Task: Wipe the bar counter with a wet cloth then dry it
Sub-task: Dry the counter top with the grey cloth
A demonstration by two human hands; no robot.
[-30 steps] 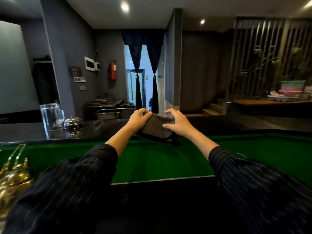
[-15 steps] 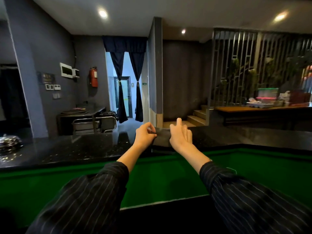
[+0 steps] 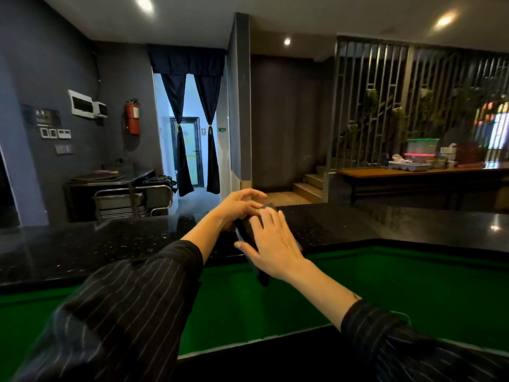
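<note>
Two hands meet at the near edge of the black bar counter [image 3: 82, 244], fire extinguisher [image 3: 132, 117] and curtained doorway [image 3: 190, 128] behind. The left hand [image 3: 237, 206] curls at the far end of the cloth [image 3: 248, 230], grip unclear. The right hand [image 3: 272, 244] lies flat on it, fingers spread. A slatted screen [image 3: 385, 106] stands rightward.

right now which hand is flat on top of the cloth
The right hand, fingers straight across the cloth; the left hand has curled fingers at the far end.

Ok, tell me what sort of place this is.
Most likely a bar or restaurant, seen from the serving side: a long polished black counter fronts the room, a steel service trolley stands by the back wall, and stacked plastic containers sit on a side table.
</note>
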